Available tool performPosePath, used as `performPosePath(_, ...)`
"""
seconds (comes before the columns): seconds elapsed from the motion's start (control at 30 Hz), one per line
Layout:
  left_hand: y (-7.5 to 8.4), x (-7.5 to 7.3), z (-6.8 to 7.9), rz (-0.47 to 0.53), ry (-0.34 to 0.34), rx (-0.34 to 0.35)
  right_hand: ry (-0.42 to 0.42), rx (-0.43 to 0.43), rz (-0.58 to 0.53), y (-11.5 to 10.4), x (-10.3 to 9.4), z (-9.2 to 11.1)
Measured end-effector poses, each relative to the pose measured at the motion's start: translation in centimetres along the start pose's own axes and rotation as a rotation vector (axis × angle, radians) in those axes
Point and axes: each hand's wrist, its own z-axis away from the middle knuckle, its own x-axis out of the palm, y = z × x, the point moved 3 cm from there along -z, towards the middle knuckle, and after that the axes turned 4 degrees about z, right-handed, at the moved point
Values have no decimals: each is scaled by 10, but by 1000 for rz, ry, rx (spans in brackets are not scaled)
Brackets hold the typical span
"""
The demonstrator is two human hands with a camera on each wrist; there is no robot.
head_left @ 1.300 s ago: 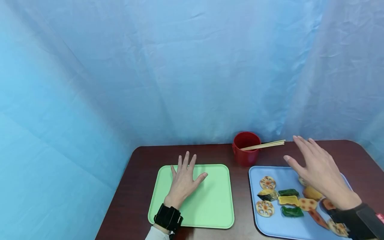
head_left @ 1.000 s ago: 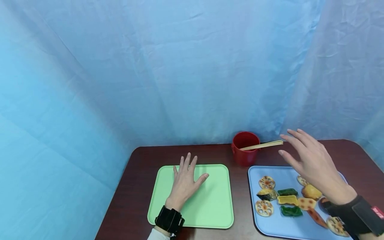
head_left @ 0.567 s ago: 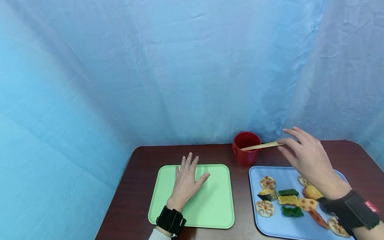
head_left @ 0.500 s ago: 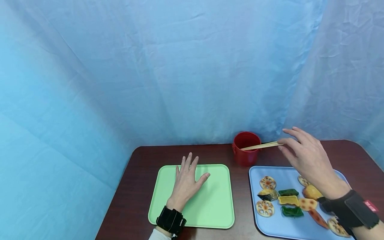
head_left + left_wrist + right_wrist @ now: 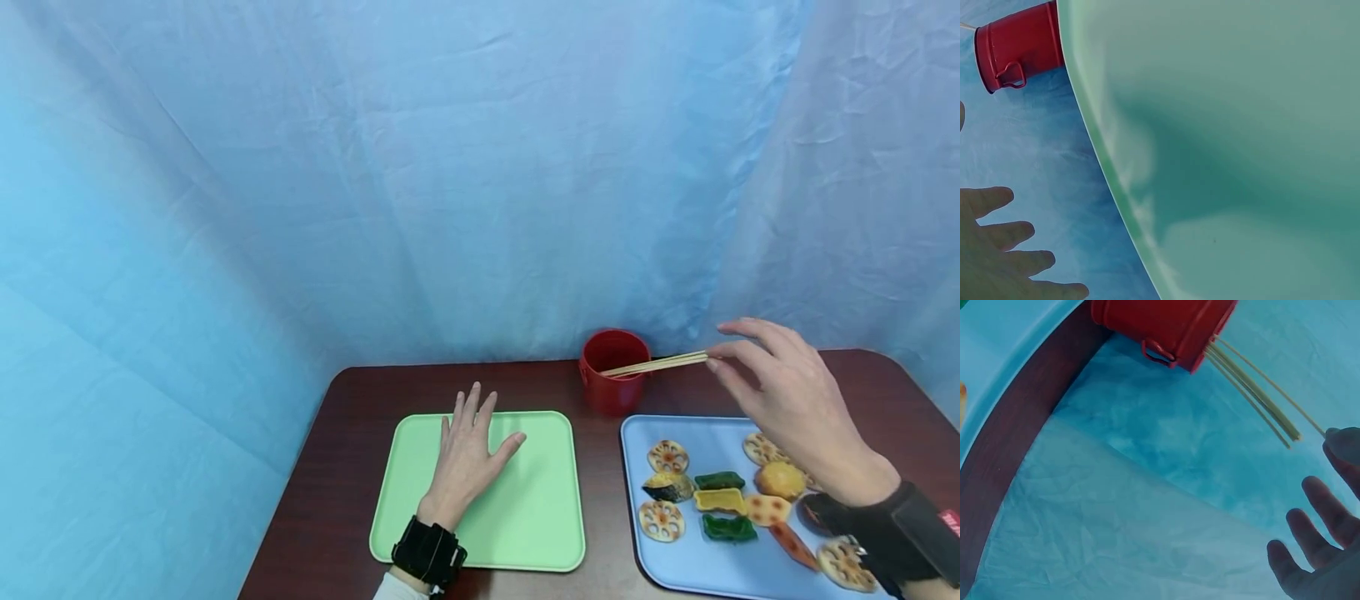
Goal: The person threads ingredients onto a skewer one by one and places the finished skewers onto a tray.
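Observation:
My right hand [image 5: 802,408] reaches over the back of the blue tray and pinches the end of one thin wooden skewer [image 5: 1270,383] between thumb and index finger. The other fingers are spread apart. That skewer's far end is still among several others [image 5: 1257,397], which lean out over the rim of a small red bucket [image 5: 613,398]; their lower ends are hidden inside. To the left, my left hand [image 5: 461,467] hovers palm down with spread fingers over a light green tray [image 5: 536,508], holding nothing. Its shadow falls on the tray.
On the blue tray [image 5: 697,571] lie lotus root slices [image 5: 662,521], a pumpkin slice [image 5: 670,487], green pepper pieces [image 5: 729,527], a round yellow piece [image 5: 781,481] and a long reddish piece [image 5: 793,546]. A blue cloth [image 5: 480,183] hangs behind the dark wooden table [image 5: 600,517].
My right hand moved left to the skewers, closed thumb and index finger on one end, then shifted slightly back to the right. The left hand drifted a little to the right.

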Motion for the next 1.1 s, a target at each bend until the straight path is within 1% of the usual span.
performPosePath(0.13,1,1,-1,12,3,1,7,52,37,-4,-11,3)
performPosePath(0.3,2,3,0,21,-4,1,9,173,47,-5,-24,15)
performPosePath(0.37,3,4,0,27,-2,9,12,249,45,-4,-30,21)
performPosePath(0.57,9,3,-2,80,14,11,78,462,20,-8,-44,38)
performPosePath(0.67,15,2,-4,149,10,0,121,551,-40,-15,-45,44)
performPosePath(0.7,17,2,-5,177,6,-3,135,567,-67,-18,-43,45)
performPosePath(0.8,24,2,-8,261,-5,-27,168,577,-164,-27,-36,47)
performPosePath(0.9,30,0,-10,344,-10,-59,171,573,-281,-35,-25,48)
performPosePath(0.97,33,-2,-12,404,-8,-77,162,589,-376,-39,-17,49)
performPosePath(1.07,39,-5,-15,446,7,-72,157,616,-475,-46,-5,48)
performPosePath(1.1,41,-6,-15,453,18,-62,155,609,-500,-49,-1,48)
